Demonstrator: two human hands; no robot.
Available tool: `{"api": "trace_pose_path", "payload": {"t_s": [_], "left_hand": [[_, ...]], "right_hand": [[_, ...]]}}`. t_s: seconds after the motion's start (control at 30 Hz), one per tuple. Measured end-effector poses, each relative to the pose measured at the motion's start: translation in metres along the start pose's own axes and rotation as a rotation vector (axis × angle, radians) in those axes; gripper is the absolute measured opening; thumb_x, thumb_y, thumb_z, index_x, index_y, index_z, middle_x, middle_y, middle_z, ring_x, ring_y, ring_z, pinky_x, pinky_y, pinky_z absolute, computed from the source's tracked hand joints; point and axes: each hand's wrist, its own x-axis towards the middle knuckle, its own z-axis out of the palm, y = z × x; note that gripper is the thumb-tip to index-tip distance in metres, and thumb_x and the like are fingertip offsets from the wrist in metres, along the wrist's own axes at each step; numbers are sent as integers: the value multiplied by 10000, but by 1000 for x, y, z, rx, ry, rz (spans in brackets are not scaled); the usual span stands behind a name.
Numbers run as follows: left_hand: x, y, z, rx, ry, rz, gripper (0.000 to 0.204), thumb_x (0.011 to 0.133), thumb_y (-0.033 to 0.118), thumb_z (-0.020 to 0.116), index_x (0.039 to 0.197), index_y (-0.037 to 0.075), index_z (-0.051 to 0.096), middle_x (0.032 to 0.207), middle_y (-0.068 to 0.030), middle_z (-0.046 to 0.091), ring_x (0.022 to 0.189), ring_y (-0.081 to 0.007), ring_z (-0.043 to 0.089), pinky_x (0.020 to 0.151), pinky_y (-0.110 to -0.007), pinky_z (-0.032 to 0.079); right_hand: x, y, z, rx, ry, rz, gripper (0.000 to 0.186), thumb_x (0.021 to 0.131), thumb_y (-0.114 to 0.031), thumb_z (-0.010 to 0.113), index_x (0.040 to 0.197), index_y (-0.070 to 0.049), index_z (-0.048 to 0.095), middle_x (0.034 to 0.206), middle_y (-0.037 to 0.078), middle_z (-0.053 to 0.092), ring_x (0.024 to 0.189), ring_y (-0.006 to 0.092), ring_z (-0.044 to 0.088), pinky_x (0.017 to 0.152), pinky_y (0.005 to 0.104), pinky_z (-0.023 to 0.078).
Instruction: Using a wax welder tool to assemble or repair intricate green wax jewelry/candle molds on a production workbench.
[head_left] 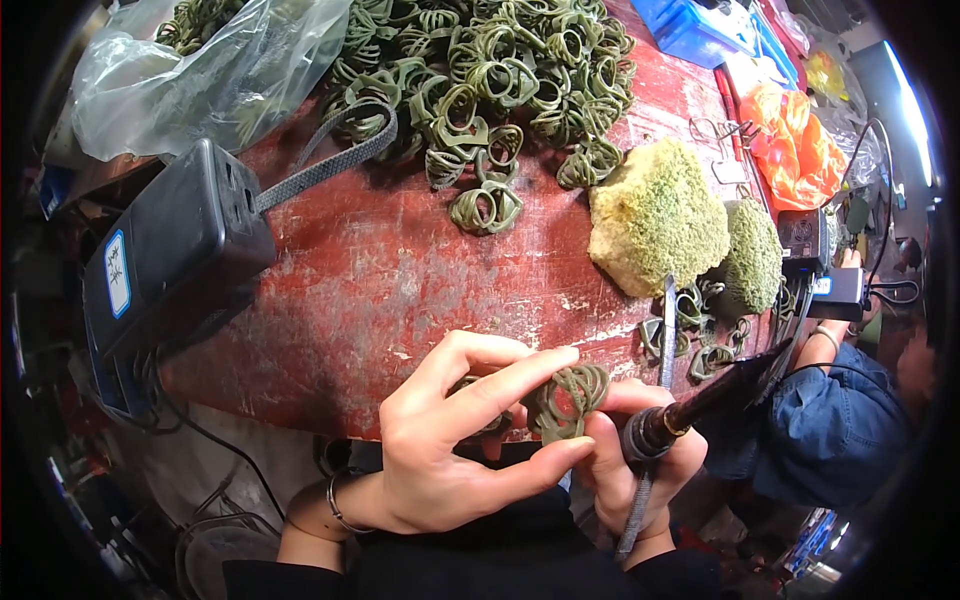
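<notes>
Head view: a small green openwork piece (568,402), looped and ring-like, is held up between the two hands, just above the near edge of the red bench (360,290). The left hand (465,435) pinches it from the left between thumb and fingers; something dark behind those fingers is too hidden to tell. The right hand (640,450) steadies its other side with thumb and finger while also gripping a long metal file (668,345), and a dark cylindrical tool (720,393) with a brass-coloured band crosses that hand. Whether the file's tip touches the rough yellow-green block (660,215) beyond cannot be told. Right of it stands a second block (755,255), with a few loose green pieces (712,360) near both. Farther back spreads a heap of similar pieces (490,80), beside a clear plastic bag (200,85). At left sits a black device (175,245) with a grey strap (330,160); at far right, an orange bag (795,145) and another person's blue sleeve (835,425).
</notes>
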Motion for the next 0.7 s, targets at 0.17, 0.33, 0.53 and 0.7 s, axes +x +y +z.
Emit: {"api": "trace_pose_path", "payload": {"t_s": [0.17,0.33,0.53,0.7], "left_hand": [[-2,5,-2,85,11,16,487,576,171,785,1015,23,636,856,-81,548,712,-128,533,595,-224,447],[-4,5,-3,108,29,-27,480,569,174,784,1005,32,642,837,-67,524,707,-134,516,609,-232,435],[-3,5,-4,101,15,-50,457,572,136,790,994,42,640,834,-46,494,645,-96,481,528,-199,403],[0,-4,-2,52,24,-27,436,603,105,790,1003,47,626,859,-32,492,599,-57,483,442,-171,400]], "right_hand": [[1,0,2,47,14,-84,110,767,-26,645,848,35,603,706,93,617,575,107,582,512,228,448],[-3,-2,0,87,12,-10,134,772,-38,644,876,41,611,703,97,624,580,119,596,525,228,470],[-9,-22,-26,355,-167,328,129,801,-80,621,877,23,627,655,84,612,525,108,572,490,211,446],[6,-28,-70,534,-508,515,199,845,-155,580,881,36,623,661,108,604,570,129,572,516,232,450]]}}
